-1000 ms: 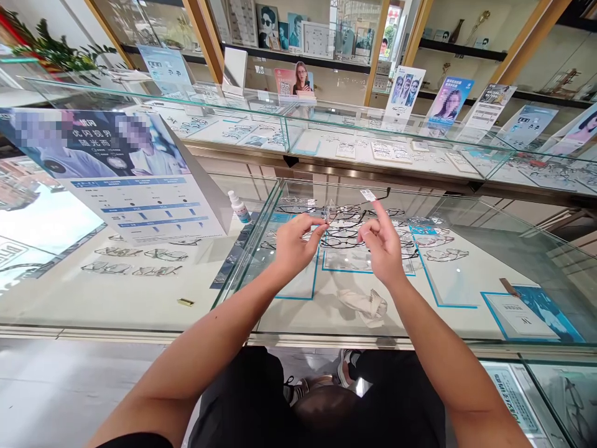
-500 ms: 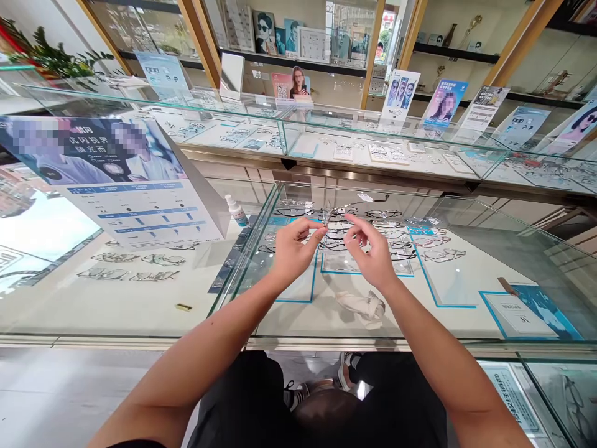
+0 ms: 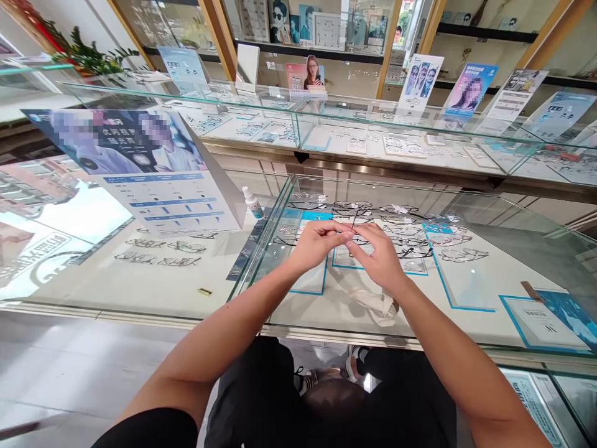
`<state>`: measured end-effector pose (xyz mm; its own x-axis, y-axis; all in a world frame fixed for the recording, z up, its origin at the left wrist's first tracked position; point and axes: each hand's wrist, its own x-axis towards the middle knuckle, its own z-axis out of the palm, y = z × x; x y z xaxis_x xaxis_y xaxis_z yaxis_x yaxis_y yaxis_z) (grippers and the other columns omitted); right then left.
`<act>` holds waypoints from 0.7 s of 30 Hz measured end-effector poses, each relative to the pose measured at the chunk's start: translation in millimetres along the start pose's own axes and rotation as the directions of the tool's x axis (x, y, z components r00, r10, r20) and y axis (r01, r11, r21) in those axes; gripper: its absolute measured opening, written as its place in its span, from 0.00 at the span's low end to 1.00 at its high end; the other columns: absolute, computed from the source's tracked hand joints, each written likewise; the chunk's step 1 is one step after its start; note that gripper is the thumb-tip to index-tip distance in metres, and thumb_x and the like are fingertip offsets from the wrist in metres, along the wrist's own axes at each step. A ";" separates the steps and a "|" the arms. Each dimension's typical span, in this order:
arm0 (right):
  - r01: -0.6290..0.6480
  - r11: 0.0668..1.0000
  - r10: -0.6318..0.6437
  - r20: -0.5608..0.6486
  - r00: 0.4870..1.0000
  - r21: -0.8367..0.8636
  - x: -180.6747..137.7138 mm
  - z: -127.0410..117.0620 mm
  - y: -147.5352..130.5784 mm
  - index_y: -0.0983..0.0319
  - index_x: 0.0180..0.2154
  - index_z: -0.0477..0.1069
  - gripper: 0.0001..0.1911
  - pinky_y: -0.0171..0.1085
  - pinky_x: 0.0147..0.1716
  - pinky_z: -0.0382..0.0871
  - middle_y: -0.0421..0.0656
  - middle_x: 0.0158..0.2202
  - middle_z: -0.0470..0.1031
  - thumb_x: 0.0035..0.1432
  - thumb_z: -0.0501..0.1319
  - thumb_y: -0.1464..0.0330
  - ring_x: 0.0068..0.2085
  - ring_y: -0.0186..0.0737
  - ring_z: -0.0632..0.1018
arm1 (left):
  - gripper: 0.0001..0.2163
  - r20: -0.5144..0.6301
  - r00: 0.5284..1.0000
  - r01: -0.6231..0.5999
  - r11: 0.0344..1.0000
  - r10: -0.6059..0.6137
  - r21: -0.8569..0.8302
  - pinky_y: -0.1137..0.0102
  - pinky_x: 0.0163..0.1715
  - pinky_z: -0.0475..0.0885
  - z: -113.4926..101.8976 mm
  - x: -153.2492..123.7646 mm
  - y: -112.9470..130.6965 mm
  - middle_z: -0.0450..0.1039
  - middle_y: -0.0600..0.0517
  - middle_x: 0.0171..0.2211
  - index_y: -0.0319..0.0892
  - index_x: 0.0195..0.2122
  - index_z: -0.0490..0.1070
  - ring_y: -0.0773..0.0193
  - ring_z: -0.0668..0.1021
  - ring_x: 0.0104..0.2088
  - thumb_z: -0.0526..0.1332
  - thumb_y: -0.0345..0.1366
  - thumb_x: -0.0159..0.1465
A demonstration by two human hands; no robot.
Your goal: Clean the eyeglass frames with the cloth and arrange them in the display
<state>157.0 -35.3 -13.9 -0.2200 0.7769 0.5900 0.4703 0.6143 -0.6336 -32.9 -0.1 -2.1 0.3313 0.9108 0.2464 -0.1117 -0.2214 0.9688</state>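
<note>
Both my hands are raised over the glass display case, their fingertips meeting. My left hand (image 3: 319, 246) pinches a thin-framed pair of glasses (image 3: 354, 216), seen nearly edge-on and partly hidden by the fingers. From the other side, my right hand (image 3: 379, 252) closes thumb and fingers on the same glasses. Rows of glasses frames (image 3: 413, 252) show through the glass around and beyond the hands. A crumpled pale cloth (image 3: 375, 305) lies near the front, below my right hand.
A small white spray bottle (image 3: 252, 203) stands left of my hands, beside a large folded display card (image 3: 172, 196). A small gold-coloured piece (image 3: 204, 291) lies front left. Printed cards (image 3: 536, 320) lie at right. Another glass case (image 3: 345, 115) runs across the back.
My right hand has moved in from the right, its fingers closing on the glasses beside my left hand. The view has shifted, so the surroundings appear displaced.
</note>
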 end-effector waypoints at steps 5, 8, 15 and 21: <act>-0.035 0.999 0.034 -0.043 0.999 -0.035 -0.6 -4.6 5.5 0.54 0.52 0.82 0.12 0.53 0.57 0.73 0.47 0.52 0.86 0.75 0.62 0.59 0.54 0.53 0.81 | 0.21 0.061 0.994 -0.095 0.984 0.086 0.154 0.61 0.46 0.78 -10.1 4.0 -4.9 0.85 0.46 0.37 0.44 0.38 0.87 0.55 0.83 0.41 0.69 0.59 0.67; -0.051 0.998 0.049 -0.046 0.998 -0.043 0.4 -10.4 12.5 0.54 0.47 0.82 0.13 0.52 0.55 0.73 0.46 0.47 0.86 0.77 0.60 0.58 0.51 0.52 0.81 | 0.19 -0.158 0.945 -0.196 0.885 0.285 0.423 0.64 0.41 0.75 -36.6 14.3 -6.7 0.83 0.48 0.36 0.44 0.45 0.86 0.59 0.79 0.36 0.64 0.54 0.73; -0.033 0.996 0.021 -0.143 0.989 -0.087 4.7 -24.1 23.9 0.54 0.45 0.82 0.18 0.52 0.57 0.70 0.46 0.48 0.86 0.79 0.56 0.56 0.53 0.52 0.81 | 0.23 -0.633 0.503 0.155 0.659 0.588 0.736 0.56 0.70 0.66 -117.9 40.4 -21.6 0.72 0.38 0.63 0.41 0.64 0.71 0.49 0.73 0.66 0.66 0.33 0.68; -0.031 0.996 0.016 -0.170 0.985 -0.088 6.8 -30.0 26.8 0.54 0.47 0.83 0.19 0.52 0.58 0.72 0.47 0.50 0.86 0.78 0.56 0.55 0.54 0.53 0.82 | 0.37 -0.753 0.538 0.309 0.743 0.379 0.594 0.53 0.78 0.54 -139.5 48.8 -48.8 0.59 0.33 0.75 0.38 0.76 0.54 0.44 0.61 0.78 0.65 0.29 0.66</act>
<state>193.8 -17.7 -11.9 -0.0643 0.7519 0.6562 0.5506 0.5752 -0.6050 -142.0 103.8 -41.3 -0.5697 0.6686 0.4779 0.5762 -0.0898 0.8124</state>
